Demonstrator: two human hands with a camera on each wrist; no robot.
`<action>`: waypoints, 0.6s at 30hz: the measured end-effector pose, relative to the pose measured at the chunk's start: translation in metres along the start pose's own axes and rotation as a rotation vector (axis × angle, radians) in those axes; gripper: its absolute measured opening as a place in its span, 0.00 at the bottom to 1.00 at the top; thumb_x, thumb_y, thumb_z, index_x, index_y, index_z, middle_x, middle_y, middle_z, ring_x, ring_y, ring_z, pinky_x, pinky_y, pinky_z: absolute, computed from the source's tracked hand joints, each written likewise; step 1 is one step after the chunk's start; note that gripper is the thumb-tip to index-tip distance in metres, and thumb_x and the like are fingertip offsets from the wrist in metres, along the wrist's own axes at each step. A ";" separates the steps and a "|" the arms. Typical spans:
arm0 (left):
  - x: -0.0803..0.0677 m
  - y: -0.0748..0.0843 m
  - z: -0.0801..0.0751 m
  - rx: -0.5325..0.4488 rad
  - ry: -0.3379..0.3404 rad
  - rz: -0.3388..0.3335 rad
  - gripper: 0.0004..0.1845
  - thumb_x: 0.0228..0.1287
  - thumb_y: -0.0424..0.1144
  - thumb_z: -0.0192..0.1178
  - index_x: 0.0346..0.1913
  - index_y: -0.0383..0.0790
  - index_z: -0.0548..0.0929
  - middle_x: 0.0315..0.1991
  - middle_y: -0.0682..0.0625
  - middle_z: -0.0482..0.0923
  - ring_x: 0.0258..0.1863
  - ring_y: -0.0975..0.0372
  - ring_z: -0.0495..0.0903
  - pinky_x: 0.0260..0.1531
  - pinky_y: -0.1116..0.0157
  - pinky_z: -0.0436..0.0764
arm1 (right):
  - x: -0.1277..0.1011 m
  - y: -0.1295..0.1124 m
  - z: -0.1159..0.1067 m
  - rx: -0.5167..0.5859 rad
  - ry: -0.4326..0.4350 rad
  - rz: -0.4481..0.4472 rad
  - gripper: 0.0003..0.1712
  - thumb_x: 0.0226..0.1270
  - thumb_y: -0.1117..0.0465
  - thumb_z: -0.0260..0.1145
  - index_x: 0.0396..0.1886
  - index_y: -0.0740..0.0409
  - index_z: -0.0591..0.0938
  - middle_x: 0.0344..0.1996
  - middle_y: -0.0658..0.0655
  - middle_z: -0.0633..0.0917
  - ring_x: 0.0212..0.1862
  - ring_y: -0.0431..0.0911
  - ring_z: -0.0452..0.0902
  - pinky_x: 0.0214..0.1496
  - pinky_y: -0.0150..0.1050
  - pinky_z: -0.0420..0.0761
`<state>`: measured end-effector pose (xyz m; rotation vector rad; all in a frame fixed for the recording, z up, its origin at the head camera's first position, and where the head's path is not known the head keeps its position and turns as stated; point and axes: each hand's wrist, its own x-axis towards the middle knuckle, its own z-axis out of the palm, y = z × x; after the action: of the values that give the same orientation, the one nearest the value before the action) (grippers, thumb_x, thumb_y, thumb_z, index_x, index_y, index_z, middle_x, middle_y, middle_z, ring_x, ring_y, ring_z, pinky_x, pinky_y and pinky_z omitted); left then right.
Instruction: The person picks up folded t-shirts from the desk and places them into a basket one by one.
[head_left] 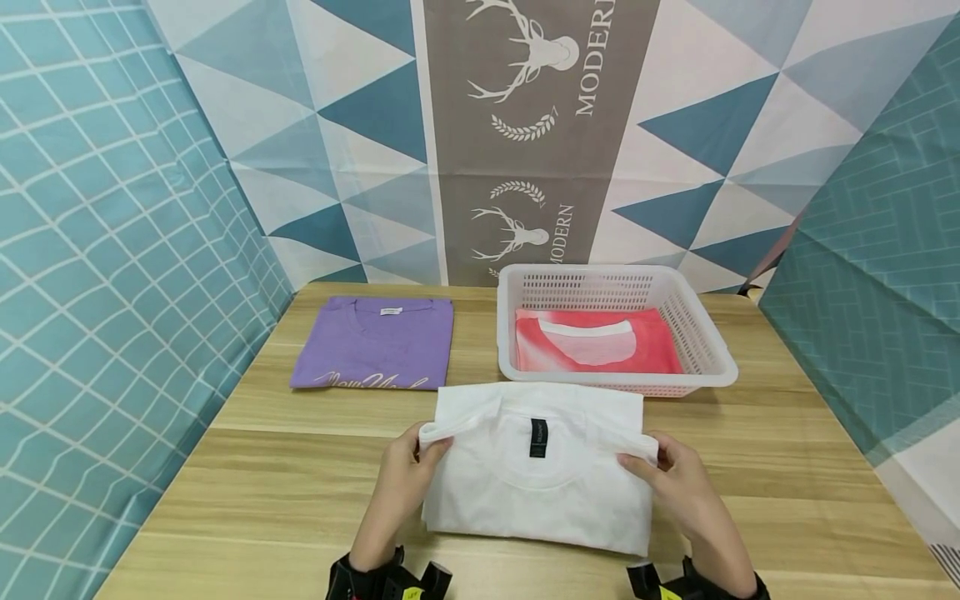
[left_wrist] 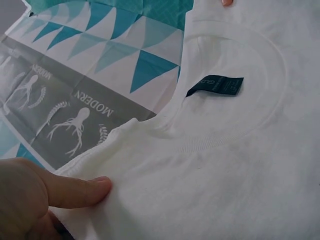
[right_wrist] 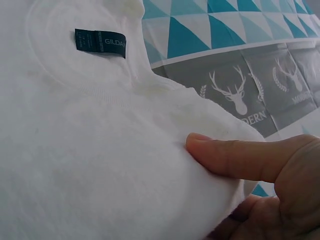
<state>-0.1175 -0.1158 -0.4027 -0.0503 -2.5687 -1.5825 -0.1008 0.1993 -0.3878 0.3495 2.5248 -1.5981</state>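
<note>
On the wooden bench (head_left: 300,467), a folded white T-shirt (head_left: 540,483) lies at the near edge, collar and dark label facing up. Both hands pinch its upper fold: the left hand (head_left: 397,479) at the left corner, the right hand (head_left: 678,483) at the right corner. Behind it stands a white basket (head_left: 705,342) containing a pink shirt (head_left: 596,342); a purple shirt (head_left: 375,342) lies to its left.

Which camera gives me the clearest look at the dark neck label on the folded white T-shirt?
The right wrist view: the dark neck label is close and its white lettering is legible. The left wrist view shows it at an angle, its print too faint to read. The head view shows only a small dark strip.
</note>
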 end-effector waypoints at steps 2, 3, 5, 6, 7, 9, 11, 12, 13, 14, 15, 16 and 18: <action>0.000 0.002 0.000 -0.008 0.009 0.001 0.08 0.61 0.32 0.63 0.41 0.29 0.82 0.27 0.45 0.77 0.22 0.71 0.64 0.22 0.75 0.66 | -0.001 0.000 -0.001 0.010 0.012 -0.008 0.21 0.63 0.61 0.68 0.52 0.68 0.76 0.31 0.45 0.77 0.33 0.33 0.71 0.35 0.29 0.74; 0.000 0.003 -0.001 -0.014 0.015 0.002 0.08 0.61 0.32 0.63 0.40 0.29 0.82 0.26 0.46 0.76 0.22 0.71 0.64 0.22 0.75 0.65 | -0.001 0.000 -0.002 0.013 0.015 -0.017 0.21 0.62 0.62 0.68 0.52 0.68 0.76 0.31 0.44 0.77 0.33 0.33 0.71 0.34 0.29 0.74; 0.000 0.005 -0.002 -0.018 0.026 0.005 0.08 0.61 0.32 0.63 0.39 0.30 0.82 0.25 0.47 0.74 0.22 0.72 0.63 0.22 0.75 0.65 | -0.001 0.000 -0.003 0.015 0.022 -0.028 0.20 0.62 0.62 0.68 0.51 0.68 0.76 0.30 0.44 0.78 0.32 0.32 0.72 0.35 0.29 0.75; 0.000 0.005 -0.002 -0.024 0.033 0.003 0.07 0.61 0.32 0.64 0.39 0.30 0.82 0.24 0.47 0.74 0.22 0.72 0.63 0.22 0.75 0.65 | -0.002 0.000 -0.004 0.012 0.024 -0.031 0.20 0.62 0.62 0.68 0.51 0.68 0.76 0.30 0.44 0.78 0.33 0.32 0.72 0.35 0.29 0.75; 0.001 0.006 -0.002 -0.024 0.038 0.007 0.07 0.61 0.32 0.64 0.39 0.30 0.82 0.24 0.48 0.73 0.22 0.72 0.63 0.22 0.75 0.65 | -0.002 -0.001 -0.004 0.008 0.028 -0.033 0.20 0.62 0.62 0.68 0.51 0.68 0.76 0.30 0.43 0.78 0.33 0.32 0.72 0.36 0.29 0.75; 0.001 0.008 -0.002 -0.023 0.045 0.017 0.08 0.61 0.33 0.64 0.39 0.31 0.82 0.24 0.48 0.73 0.22 0.72 0.63 0.22 0.75 0.65 | -0.001 -0.001 -0.006 -0.003 0.033 -0.040 0.20 0.62 0.62 0.68 0.51 0.68 0.76 0.31 0.44 0.78 0.33 0.32 0.72 0.36 0.29 0.75; 0.001 0.009 -0.002 -0.024 0.051 0.028 0.08 0.61 0.33 0.64 0.40 0.31 0.82 0.25 0.47 0.74 0.22 0.72 0.63 0.22 0.75 0.65 | -0.001 -0.002 -0.008 -0.019 0.042 -0.040 0.20 0.63 0.62 0.67 0.50 0.68 0.76 0.31 0.44 0.78 0.33 0.32 0.72 0.37 0.28 0.75; 0.001 0.010 -0.002 -0.027 0.054 0.032 0.08 0.61 0.33 0.64 0.40 0.31 0.82 0.25 0.47 0.74 0.22 0.72 0.63 0.22 0.75 0.65 | -0.001 -0.002 -0.009 -0.025 0.043 -0.041 0.20 0.63 0.61 0.67 0.51 0.67 0.76 0.32 0.44 0.79 0.33 0.32 0.72 0.37 0.28 0.75; 0.002 0.011 -0.002 -0.030 0.057 0.036 0.08 0.61 0.34 0.64 0.40 0.32 0.82 0.25 0.47 0.75 0.22 0.72 0.63 0.22 0.75 0.65 | -0.001 -0.003 -0.010 -0.029 0.045 -0.041 0.20 0.63 0.61 0.67 0.51 0.67 0.76 0.32 0.43 0.79 0.33 0.32 0.72 0.37 0.28 0.75; 0.002 0.012 -0.001 -0.034 0.061 0.039 0.08 0.61 0.34 0.64 0.40 0.32 0.82 0.25 0.47 0.75 0.22 0.72 0.63 0.22 0.75 0.65 | -0.001 -0.004 -0.011 -0.030 0.046 -0.040 0.20 0.63 0.61 0.67 0.51 0.68 0.76 0.32 0.43 0.79 0.34 0.32 0.72 0.37 0.28 0.75; 0.002 0.013 -0.001 -0.038 0.064 0.043 0.08 0.61 0.34 0.64 0.40 0.32 0.82 0.25 0.47 0.75 0.21 0.72 0.63 0.21 0.75 0.65 | -0.001 -0.004 -0.012 -0.036 0.045 -0.039 0.22 0.63 0.60 0.67 0.53 0.68 0.76 0.33 0.42 0.79 0.34 0.31 0.72 0.38 0.28 0.75; 0.003 0.015 0.000 -0.044 0.067 0.046 0.08 0.61 0.34 0.64 0.40 0.32 0.82 0.26 0.46 0.76 0.22 0.72 0.63 0.22 0.75 0.65 | -0.001 -0.005 -0.013 -0.040 0.047 -0.033 0.22 0.64 0.60 0.67 0.54 0.67 0.76 0.33 0.41 0.79 0.34 0.31 0.72 0.38 0.28 0.75; 0.004 0.017 0.001 -0.055 0.073 0.054 0.07 0.61 0.34 0.63 0.40 0.32 0.82 0.26 0.46 0.76 0.22 0.72 0.64 0.22 0.75 0.65 | -0.001 -0.006 -0.016 -0.041 0.050 -0.030 0.24 0.64 0.59 0.67 0.56 0.67 0.75 0.33 0.39 0.79 0.35 0.30 0.72 0.38 0.28 0.76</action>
<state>-0.1196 -0.1077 -0.3871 -0.0653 -2.4484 -1.6044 -0.1017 0.2113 -0.3752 0.3526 2.6078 -1.5651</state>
